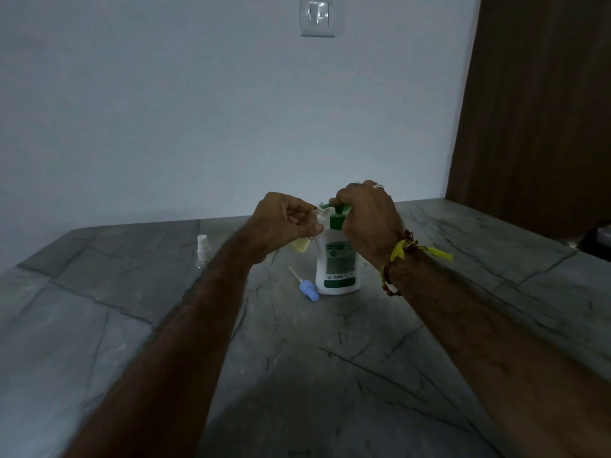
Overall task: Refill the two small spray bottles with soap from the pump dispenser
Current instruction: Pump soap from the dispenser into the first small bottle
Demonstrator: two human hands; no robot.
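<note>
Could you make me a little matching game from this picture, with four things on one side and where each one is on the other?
Things:
1. small bottle with yellow soap
2. blue spray cap
3. clear bottle with white cap
4. green pump head

Places:
A. lying on the counter beside the dispenser
B. under the right hand
C. held in the left hand
D. standing alone, far left

Pairs: 1-C, 2-A, 3-D, 4-B

There are two small spray bottles: one (301,244) with yellow soap in it, one clear bottle (202,251) with a white cap. There is one big pump dispenser (337,262), one loose blue spray top (309,290), two hands, left (284,223) and right (367,216), and one wall switch (317,15).
</note>
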